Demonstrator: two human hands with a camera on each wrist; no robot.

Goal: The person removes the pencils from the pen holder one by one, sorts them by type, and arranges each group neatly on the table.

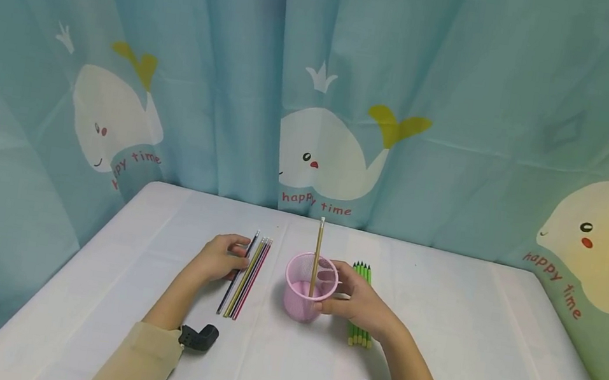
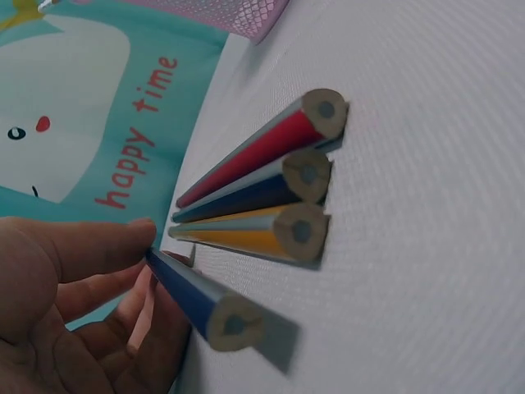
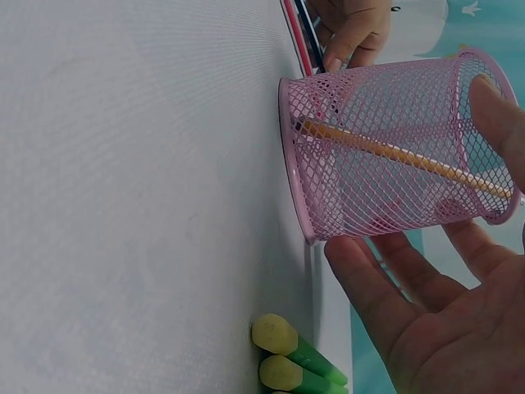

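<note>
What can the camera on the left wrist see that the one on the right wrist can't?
Only the left wrist view shows the blunt ends of the loose pencils lying on the white table, with the left hand pinching a blue pencil. Only the right wrist view shows the yellow pencil inside the cup, the green pencils and the right hand around the cup. Both show the pink mesh cup, the table and the whale curtain.
</note>
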